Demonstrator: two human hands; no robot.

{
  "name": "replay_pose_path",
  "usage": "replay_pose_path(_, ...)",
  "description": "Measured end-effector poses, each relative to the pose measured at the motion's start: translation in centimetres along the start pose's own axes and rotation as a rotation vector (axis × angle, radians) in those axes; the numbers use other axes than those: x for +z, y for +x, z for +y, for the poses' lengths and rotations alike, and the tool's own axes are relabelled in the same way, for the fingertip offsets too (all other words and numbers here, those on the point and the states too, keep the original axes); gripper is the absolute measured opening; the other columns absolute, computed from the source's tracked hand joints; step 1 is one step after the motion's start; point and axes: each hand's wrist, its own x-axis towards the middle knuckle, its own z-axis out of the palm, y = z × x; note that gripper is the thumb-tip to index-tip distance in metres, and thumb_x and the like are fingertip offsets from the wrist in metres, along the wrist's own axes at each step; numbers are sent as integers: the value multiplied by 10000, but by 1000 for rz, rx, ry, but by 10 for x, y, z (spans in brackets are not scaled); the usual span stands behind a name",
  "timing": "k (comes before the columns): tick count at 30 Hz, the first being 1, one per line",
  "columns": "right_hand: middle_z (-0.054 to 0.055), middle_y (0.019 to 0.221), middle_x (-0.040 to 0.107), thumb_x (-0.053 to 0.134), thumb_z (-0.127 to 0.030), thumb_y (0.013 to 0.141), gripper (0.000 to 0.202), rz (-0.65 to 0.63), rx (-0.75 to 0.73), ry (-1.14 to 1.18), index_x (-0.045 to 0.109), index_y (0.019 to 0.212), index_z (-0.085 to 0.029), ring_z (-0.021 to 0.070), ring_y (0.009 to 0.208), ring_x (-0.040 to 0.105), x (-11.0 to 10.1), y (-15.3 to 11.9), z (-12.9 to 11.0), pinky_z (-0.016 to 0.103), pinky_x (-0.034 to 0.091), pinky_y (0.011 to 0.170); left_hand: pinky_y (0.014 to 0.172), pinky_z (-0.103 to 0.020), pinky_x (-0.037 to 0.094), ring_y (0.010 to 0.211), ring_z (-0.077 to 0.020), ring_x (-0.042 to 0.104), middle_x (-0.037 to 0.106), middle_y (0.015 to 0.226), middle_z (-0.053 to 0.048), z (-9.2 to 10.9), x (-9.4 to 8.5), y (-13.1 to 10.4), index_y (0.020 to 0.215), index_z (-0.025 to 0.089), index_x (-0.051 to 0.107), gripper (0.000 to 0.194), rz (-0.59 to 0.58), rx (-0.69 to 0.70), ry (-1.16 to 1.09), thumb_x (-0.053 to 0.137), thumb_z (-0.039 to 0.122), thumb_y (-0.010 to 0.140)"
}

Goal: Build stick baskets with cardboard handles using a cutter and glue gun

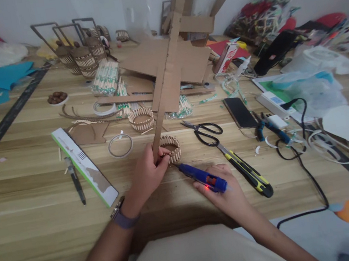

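My left hand (pixel 146 173) is closed round the lower end of a long, narrow cardboard strip (pixel 167 66), which rises away from me and leaves the top of the view. Its fingertips also meet a small ring of short wooden sticks (pixel 175 148), partly hidden by the hand. In my right hand (pixel 223 189) is a blue glue pen (pixel 199 174) with a red light glowing on its side. The pen's dark nozzle points at the ring's lower edge, close to my left fingertips; whether it touches cannot be made out.
Behind stands another stick ring (pixel 141 120). Scissors (pixel 207 133), a yellow-black utility knife (pixel 249 173) and a phone (pixel 239 112) lie to the right, near cables. Left are a tape roll (pixel 120 146), a long box (pixel 85 166) and a pen (pixel 75 181). Cardboard sheets (pixel 136 65) lie behind.
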Motion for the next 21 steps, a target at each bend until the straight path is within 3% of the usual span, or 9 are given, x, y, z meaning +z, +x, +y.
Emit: replay_pose_path(21,1,596,604,560,-514,970,412,32,46,4,550,668,-234,196,590,572,-2,-2,6,344,406,651,708,-338,528,878,-205,691,724,909,-13,5,-1,0,846,248,432,153,13,-19,9,584,246,858)
